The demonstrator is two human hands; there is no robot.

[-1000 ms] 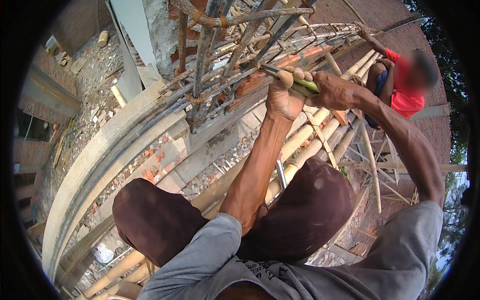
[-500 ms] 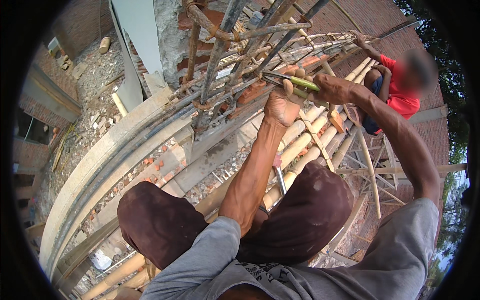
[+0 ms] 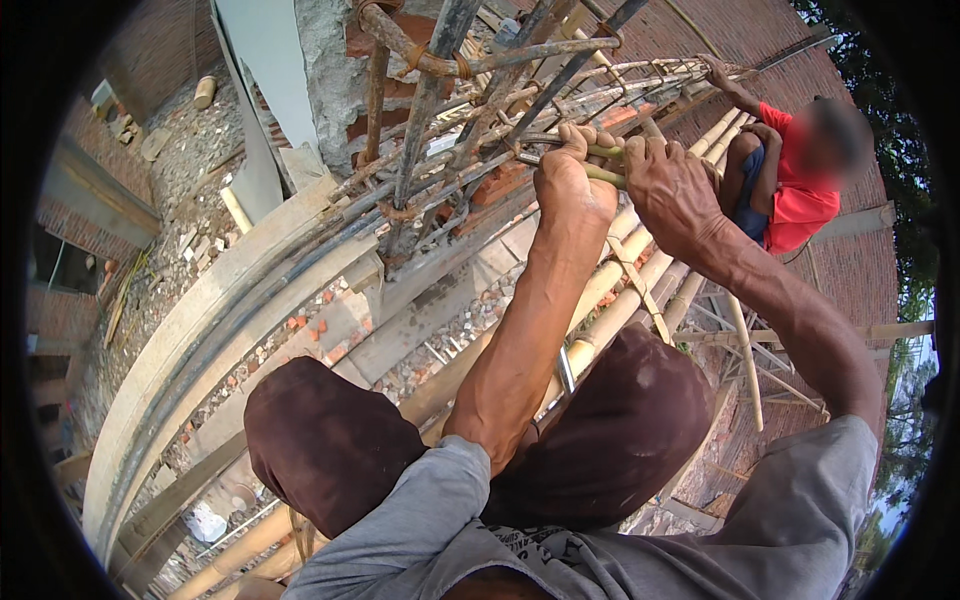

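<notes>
Gripping grn-handled tool (image 3: 605,178), LH (image 3: 578,182) beside RH (image 3: 674,196)

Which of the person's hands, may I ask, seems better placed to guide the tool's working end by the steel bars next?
Probably the left hand: it grips the green-handled tool nearer its working end and the steel bars, while the right hand sits farther back, toward the handle ends.

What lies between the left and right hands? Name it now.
The two handles of the green-handled pliers, in the head view, running from the left hand to the right hand.
</notes>
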